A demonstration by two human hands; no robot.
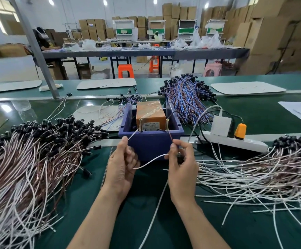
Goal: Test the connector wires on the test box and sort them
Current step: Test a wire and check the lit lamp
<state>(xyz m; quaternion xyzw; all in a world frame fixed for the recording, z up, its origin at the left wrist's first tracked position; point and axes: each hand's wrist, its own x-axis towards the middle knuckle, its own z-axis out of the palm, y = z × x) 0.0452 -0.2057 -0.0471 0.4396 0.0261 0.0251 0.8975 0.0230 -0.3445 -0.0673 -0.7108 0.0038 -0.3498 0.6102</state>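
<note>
A purple test box (151, 142) stands on the green bench, with an orange block (150, 112) inside and two brass screws at its front rim. My left hand (121, 165) pinches a white wire (148, 161) whose tip reaches the left screw (140, 123). My right hand (182, 165) pinches a brown wire (171, 138) held up to the right screw (167, 124), and a black connector sits in its fingers. The white wire loops between both hands.
A big heap of brown and white wires with black connectors (29, 159) lies at the left. A looser heap (262, 175) spreads at the right. Blue wires (187, 97) are piled behind the box. A white power strip (235, 141) lies right of it.
</note>
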